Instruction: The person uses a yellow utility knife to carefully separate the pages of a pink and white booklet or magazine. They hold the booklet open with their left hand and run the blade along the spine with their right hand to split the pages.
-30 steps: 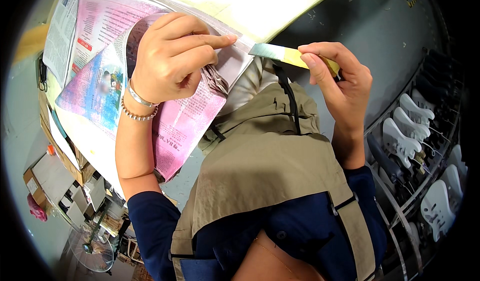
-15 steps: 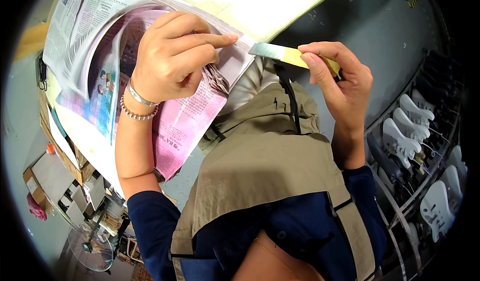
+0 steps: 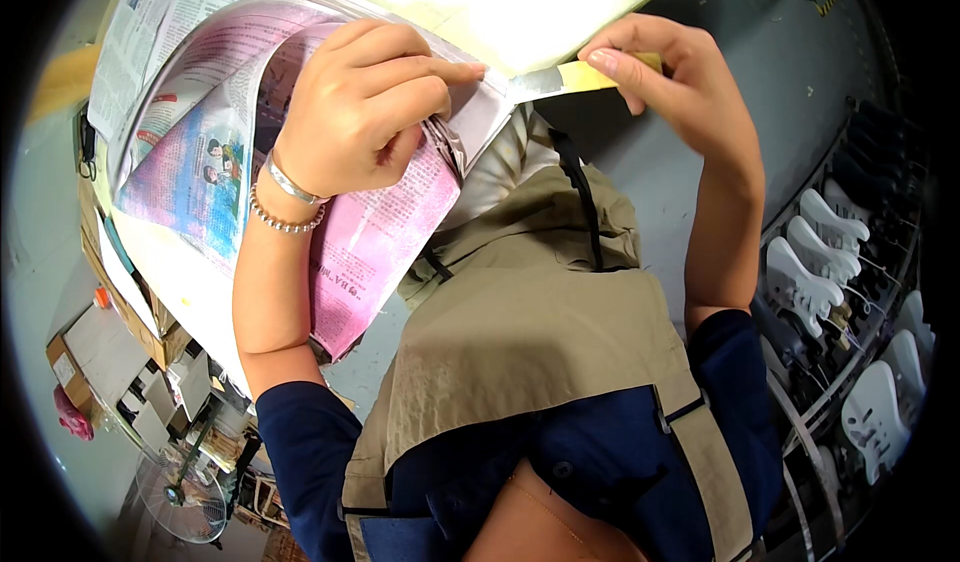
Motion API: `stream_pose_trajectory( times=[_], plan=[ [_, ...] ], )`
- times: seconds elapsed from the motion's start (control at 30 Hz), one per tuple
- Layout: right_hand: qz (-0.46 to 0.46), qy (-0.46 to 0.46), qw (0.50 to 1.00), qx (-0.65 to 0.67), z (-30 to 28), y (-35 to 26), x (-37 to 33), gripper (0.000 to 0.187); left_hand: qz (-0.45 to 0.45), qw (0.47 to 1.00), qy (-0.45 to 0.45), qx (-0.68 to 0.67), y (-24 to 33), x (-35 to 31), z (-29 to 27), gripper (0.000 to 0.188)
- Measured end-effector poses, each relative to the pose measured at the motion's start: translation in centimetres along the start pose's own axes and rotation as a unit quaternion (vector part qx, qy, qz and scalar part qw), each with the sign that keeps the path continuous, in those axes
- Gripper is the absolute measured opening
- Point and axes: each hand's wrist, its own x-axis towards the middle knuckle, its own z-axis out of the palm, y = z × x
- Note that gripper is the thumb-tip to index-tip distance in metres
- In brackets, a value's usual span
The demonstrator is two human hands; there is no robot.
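Since the earlier frame the right hand [image 3: 670, 72] has pulled in closer toward the left hand [image 3: 365, 112], so the strip of yellowish tape [image 3: 575, 79] between them looks shorter, and the pink newspaper pages [image 3: 380, 232] have curled up further around the left wrist. The left hand, at about ten o'clock from the middle of the view, is folded over the bunched edge of the newspaper, its forefinger stretched flat toward three o'clock and pressing the near end of the tape down on the paper. The right hand, at about one o'clock, has thumb and fingers pinched closed on the far end of the tape. The tape runs nearly level, its long axis from nine to three o'clock, free end toward the right hand. As I judge it, the paper is already wrapped round whatever lies on the pale bench [image 3: 520, 7]; one end of the tape seems stuck, and smoothing down the rest is left. White guitar bodies [image 3: 810, 262] hang on a rack at three to four o'clock
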Motion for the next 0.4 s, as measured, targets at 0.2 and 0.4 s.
stream_pose_trajectory(
  times=[0.2, 0.4],
  plan=[
    [0.055, -0.138, 0.989, -0.013, -1.2, 0.7, 3.2, 0.023, -0.017, 0.999, -0.001, -0.032, -0.4, 0.0, 0.7, 0.016],
    [0.059, -0.182, 0.981, -0.012, 0.7, 0.6, 4.0, 0.026, -0.039, 0.997, -0.016, -0.07, -0.6, -0.1, 0.7, 0.017]
  ],
)
